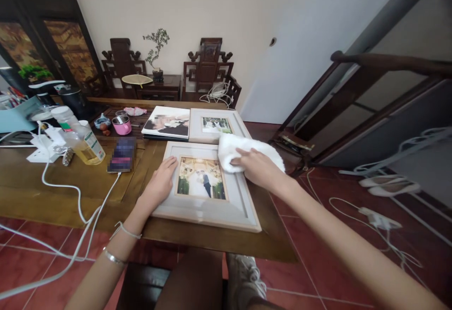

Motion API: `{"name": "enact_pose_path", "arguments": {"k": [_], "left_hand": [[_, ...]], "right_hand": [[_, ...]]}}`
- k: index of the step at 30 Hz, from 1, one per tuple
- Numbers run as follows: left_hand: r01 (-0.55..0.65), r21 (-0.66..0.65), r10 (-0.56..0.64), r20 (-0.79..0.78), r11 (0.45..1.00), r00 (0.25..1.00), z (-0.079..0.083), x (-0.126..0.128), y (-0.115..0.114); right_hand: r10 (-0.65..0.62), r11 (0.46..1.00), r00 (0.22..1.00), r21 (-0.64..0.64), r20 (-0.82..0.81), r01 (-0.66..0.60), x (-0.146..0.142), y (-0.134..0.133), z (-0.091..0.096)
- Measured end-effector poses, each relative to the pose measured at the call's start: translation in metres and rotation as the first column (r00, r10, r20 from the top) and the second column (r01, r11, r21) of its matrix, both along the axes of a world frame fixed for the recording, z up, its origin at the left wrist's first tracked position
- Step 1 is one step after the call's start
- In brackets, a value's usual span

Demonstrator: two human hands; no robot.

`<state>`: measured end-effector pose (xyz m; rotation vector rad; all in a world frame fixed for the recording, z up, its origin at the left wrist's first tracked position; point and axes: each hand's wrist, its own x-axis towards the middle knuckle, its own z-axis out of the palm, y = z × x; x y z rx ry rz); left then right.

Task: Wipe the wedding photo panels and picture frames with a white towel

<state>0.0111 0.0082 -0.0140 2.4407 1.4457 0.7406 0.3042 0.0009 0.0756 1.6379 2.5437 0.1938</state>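
A pale picture frame [208, 216] with a wedding photo lies flat on the wooden table, close to its front edge. On its left border rests my left hand [159, 180], fingers stretched out and holding nothing. My right hand [259, 169] presses a fluffy white cloth [252, 152] against the upper right corner of this frame, fingers bent over the cloth. The cloth hides that corner and overlaps the near edge of a second pale frame [240, 117] behind. Left of the second frame is a photo album [167, 121] with a white-edged cover.
Left on the table [141, 225] are a phone [122, 155] on a charging cable, a bottle of yellow liquid [88, 145], a pink mug [122, 125] and a power strip [44, 147]. White cables hang over the front edge. A dark wooden chair [374, 63] stands at right.
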Motion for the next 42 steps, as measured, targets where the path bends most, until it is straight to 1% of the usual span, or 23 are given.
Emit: {"name": "enact_pose_path", "arguments": {"k": [2,4,6,8,9,10,12,14,17,19,21,23,25,27,28,30,32,34,36,39,40,42], "left_hand": [[0.003,0.010,-0.003,-0.006,1.000,1.000,-0.002,-0.001,0.001],[0.017,0.016,-0.017,-0.018,1.000,1.000,-0.005,-0.002,0.003],[0.032,0.022,-0.031,-0.028,0.999,0.999,-0.006,-0.003,0.005],[0.045,0.025,-0.044,-0.041,0.999,0.998,-0.006,-0.004,0.006],[0.050,0.025,-0.048,-0.045,0.998,0.998,-0.006,-0.004,0.007],[0.053,0.025,-0.052,-0.047,0.998,0.998,-0.005,-0.004,0.007],[0.056,0.022,-0.055,-0.043,0.998,0.998,-0.003,-0.004,0.006],[0.056,0.019,-0.056,-0.034,0.998,0.998,-0.001,-0.004,0.005],[0.051,0.006,-0.051,-0.030,0.999,0.998,0.001,-0.004,0.003],[0.040,-0.004,-0.040,-0.030,0.999,0.999,0.001,-0.004,0.003],[0.028,-0.009,-0.029,-0.025,1.000,0.999,0.000,-0.004,0.004],[0.020,-0.010,-0.020,-0.016,1.000,1.000,-0.001,-0.004,0.004],[0.017,-0.014,-0.017,-0.014,1.000,1.000,-0.001,-0.003,0.004],[0.016,-0.023,-0.016,-0.018,1.000,1.000,0.000,-0.002,0.004],[0.017,-0.028,-0.018,-0.022,0.999,1.000,0.000,-0.002,0.004],[0.019,-0.033,-0.021,-0.033,0.999,0.999,0.002,-0.001,0.003],[0.019,-0.029,-0.021,-0.049,0.999,0.999,0.003,-0.001,0.002],[0.018,-0.020,-0.020,-0.062,1.000,0.998,0.003,-0.001,0.003],[0.021,-0.015,-0.022,-0.068,1.000,0.997,0.004,-0.001,0.003],[0.034,-0.020,-0.035,-0.068,0.999,0.997,0.005,-0.002,0.002],[0.037,-0.022,-0.038,-0.066,0.999,0.997,0.005,-0.002,0.002],[0.036,-0.024,-0.037,-0.054,0.999,0.998,0.005,-0.002,0.001]], "right_hand": [[0.060,0.997,0.998,-0.052,-0.020,-0.061,-0.005,-0.030,0.008],[0.108,0.982,0.992,-0.147,-0.065,-0.117,-0.015,-0.063,0.018],[0.114,0.957,0.987,-0.254,-0.110,-0.138,-0.023,-0.089,0.028],[0.083,0.935,0.989,-0.334,-0.123,-0.120,-0.026,-0.101,0.033],[0.059,0.931,0.991,-0.352,-0.118,-0.097,-0.026,-0.101,0.032],[0.032,0.934,0.993,-0.351,-0.110,-0.069,-0.025,-0.096,0.029],[-0.003,0.958,0.994,-0.286,-0.107,-0.028,-0.020,-0.073,0.019],[0.001,0.986,0.993,-0.165,-0.119,-0.021,-0.015,-0.041,0.005],[0.027,0.999,0.989,-0.036,-0.143,-0.032,-0.012,0.005,-0.012],[0.038,0.999,0.988,-0.006,-0.152,-0.039,-0.013,0.020,-0.017],[0.065,0.998,0.988,-0.012,-0.143,-0.068,-0.018,0.018,-0.017],[0.091,0.993,0.986,-0.065,-0.140,-0.101,-0.023,-0.001,-0.012],[0.102,0.976,0.982,-0.176,-0.160,-0.130,-0.028,-0.033,-0.002],[0.119,0.935,0.973,-0.308,-0.197,-0.177,-0.030,-0.070,0.010],[0.136,0.914,0.964,-0.346,-0.228,-0.211,-0.030,-0.086,0.017],[0.163,0.882,0.941,-0.383,-0.297,-0.274,-0.030,-0.112,0.028],[0.163,0.871,0.927,-0.392,-0.338,-0.296,-0.033,-0.123,0.032],[0.149,0.878,0.933,-0.389,-0.329,-0.278,-0.037,-0.116,0.027],[0.132,0.910,0.944,-0.342,-0.301,-0.236,-0.042,-0.095,0.013],[0.126,0.970,0.955,-0.166,-0.267,-0.175,-0.044,-0.044,-0.011],[0.128,0.984,0.961,-0.092,-0.245,-0.155,-0.043,-0.025,-0.017],[0.119,0.993,0.973,0.019,-0.196,-0.117,-0.040,0.009,-0.025]]}}
